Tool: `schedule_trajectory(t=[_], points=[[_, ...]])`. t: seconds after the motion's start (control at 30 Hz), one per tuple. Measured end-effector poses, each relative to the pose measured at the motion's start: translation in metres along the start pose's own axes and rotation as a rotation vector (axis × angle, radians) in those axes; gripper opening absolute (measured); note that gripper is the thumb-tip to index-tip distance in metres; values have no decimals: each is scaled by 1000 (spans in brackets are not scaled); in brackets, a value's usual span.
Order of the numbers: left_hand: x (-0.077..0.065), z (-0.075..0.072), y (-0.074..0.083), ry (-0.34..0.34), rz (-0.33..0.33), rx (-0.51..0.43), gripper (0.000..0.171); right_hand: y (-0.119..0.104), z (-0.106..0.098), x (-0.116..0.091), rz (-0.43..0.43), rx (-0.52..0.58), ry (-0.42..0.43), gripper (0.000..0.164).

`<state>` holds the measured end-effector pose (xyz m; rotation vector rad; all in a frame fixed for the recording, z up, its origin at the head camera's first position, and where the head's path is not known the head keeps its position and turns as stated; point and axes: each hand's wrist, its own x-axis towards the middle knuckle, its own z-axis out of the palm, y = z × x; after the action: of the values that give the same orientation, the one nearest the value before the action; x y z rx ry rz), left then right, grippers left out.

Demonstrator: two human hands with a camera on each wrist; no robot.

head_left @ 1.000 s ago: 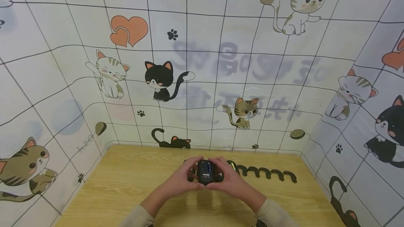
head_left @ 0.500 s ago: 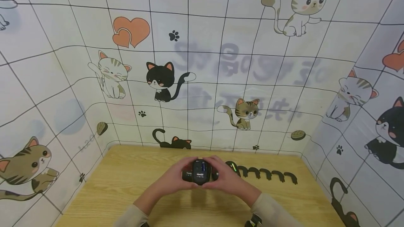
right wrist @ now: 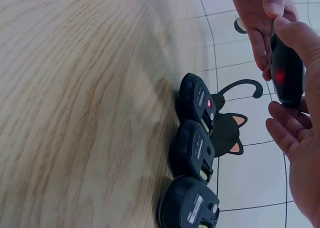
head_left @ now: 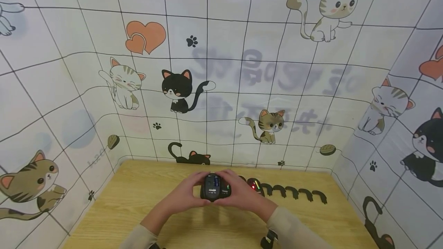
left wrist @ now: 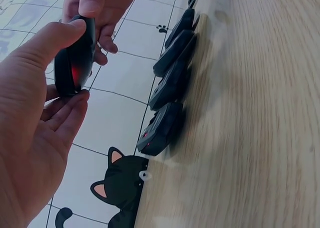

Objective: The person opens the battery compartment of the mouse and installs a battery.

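Both hands hold one black computer mouse (head_left: 212,186) up in front of me, its underside turned toward the head camera with blue batteries showing. My left hand (head_left: 183,195) grips its left side, thumb and fingertips on opposite edges. From the other side my right hand (head_left: 240,194) pinches it the same way. A red light glows on the held mouse (left wrist: 77,62) in the left wrist view, and the right wrist view shows that glow too. Behind the hands, more black mice (right wrist: 192,150) lie upside down in a row, some with battery slots uncovered.
Several curved black pieces (head_left: 292,192) continue the row to the right on the wooden table (head_left: 138,191). One upturned mouse (head_left: 255,185) beside my right hand shows a red light. A cat-print sheet (head_left: 221,126) stands as a wall behind the table.
Both hands have shifted left with the mouse still held between them. More of the upturned mice to the right of the hands has come into view.
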<state>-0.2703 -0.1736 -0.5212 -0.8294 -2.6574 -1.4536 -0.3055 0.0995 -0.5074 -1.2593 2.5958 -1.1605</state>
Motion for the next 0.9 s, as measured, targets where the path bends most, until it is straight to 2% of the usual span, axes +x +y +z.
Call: schedule_trajectory(t=[0.13,0.5,0.9], points=[[-2,-6,-3,3,-1,51,96,-1,3,7,7,-18,-22,91],[-6,-22,-13,-9,-28,96,96,0,16,27,13,-58,-52,95],[-10,-35,-32,-25,-64,82,97,1,39,45,49,-24,-49,88]])
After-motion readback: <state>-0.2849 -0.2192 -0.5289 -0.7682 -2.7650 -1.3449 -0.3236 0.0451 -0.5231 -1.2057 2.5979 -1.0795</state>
